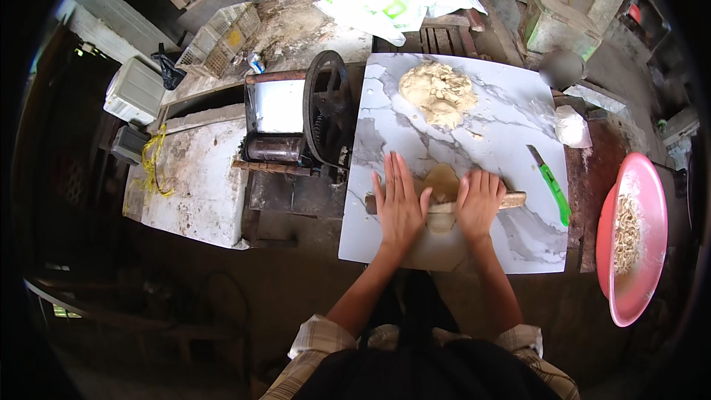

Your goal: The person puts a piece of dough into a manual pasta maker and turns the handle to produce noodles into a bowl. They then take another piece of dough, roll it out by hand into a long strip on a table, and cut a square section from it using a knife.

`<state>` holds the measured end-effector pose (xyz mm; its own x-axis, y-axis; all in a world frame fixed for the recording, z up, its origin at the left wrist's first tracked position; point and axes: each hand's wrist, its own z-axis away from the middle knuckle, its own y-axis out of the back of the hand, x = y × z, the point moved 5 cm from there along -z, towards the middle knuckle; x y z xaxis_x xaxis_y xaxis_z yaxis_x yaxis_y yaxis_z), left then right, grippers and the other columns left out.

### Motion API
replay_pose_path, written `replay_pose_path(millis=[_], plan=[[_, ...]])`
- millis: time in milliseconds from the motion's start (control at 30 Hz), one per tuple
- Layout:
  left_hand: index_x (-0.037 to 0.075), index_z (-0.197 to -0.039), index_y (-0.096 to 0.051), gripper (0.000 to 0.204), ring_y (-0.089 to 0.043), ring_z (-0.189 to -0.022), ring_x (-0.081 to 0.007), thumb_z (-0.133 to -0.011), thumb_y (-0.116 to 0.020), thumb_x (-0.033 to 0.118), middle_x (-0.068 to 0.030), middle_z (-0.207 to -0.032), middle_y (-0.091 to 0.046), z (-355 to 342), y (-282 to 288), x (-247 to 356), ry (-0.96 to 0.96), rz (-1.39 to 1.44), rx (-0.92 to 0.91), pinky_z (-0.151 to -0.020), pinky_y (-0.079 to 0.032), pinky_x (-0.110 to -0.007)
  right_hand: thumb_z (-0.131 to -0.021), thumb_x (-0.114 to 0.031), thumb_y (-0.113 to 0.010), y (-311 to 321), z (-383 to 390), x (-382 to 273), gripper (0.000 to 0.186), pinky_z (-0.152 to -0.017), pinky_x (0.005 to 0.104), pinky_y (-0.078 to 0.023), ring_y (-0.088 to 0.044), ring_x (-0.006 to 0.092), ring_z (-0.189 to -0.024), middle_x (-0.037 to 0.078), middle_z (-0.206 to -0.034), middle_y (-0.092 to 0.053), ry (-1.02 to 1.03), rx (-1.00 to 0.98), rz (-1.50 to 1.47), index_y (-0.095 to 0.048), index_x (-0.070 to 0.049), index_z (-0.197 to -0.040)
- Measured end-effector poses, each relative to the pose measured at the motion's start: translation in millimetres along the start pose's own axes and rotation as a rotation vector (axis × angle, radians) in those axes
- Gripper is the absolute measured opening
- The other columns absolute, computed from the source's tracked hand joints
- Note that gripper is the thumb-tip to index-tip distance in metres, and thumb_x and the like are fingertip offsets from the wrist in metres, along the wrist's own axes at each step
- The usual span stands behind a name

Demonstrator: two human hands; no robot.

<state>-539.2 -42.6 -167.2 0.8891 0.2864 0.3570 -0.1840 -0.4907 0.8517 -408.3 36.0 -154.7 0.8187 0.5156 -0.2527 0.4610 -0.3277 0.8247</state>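
Note:
A wooden rolling pin (pixel 513 200) lies crosswise over a small flattened piece of dough (pixel 442 178) on a marble-patterned board (pixel 511 241). My left hand (pixel 400 207) presses flat on the pin's left part, fingers stretched forward and thumb apart. On the other side of the dough, my right hand (pixel 479 205) bends its fingers over the pin. The dough shows between my hands, in front of and behind the pin. Farther back on the board sits a large rough lump of dough (pixel 438 94). A green box cutter (pixel 552 189) rests to the right of my right hand.
Left of the board stands a hand-cranked roller machine (pixel 274 150) with a big dark wheel (pixel 328 107). A pink basin (pixel 646 178) at the right holds cut noodle-like strips. White-and-green sacks (pixel 400 0) lie behind the board; a plastic crate (pixel 218 38) stands far left.

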Motion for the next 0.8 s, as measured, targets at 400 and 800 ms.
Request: replay_pose_path(millis=[400, 800], plan=[[-0.01, -0.139, -0.024, 0.064, -0.014, -0.14, -0.0361, -0.095, -0.041, 0.034, -0.0208, -0.147, -0.028, -89, -5, -3, -0.058, -0.115, 0.166, -0.111, -0.008, -0.058, -0.093, -0.031, -0.049, -23, -73, 5, 0.031, -0.092, 0.0422, -0.036, -0.049, 0.0286, -0.103, 0.011, -0.104, -0.055, -0.137, 0.033, 0.015, -0.054, -0.005, -0.109], [0.014, -0.118, -0.053, 0.043, -0.05, -0.102, -0.0209, -0.082, -0.063, 0.034, -0.0031, -0.112, -0.055, 17, 12, -10, -0.328, 0.063, -0.079, -0.089, -0.033, -0.042, -0.084, -0.015, -0.056, 11, 17, 6, 0.012, -0.08, 0.0383, -0.039, -0.053, 0.0257, -0.085, 0.009, -0.085, -0.056, 0.161, -0.034, -0.027, -0.06, -0.004, -0.086]])
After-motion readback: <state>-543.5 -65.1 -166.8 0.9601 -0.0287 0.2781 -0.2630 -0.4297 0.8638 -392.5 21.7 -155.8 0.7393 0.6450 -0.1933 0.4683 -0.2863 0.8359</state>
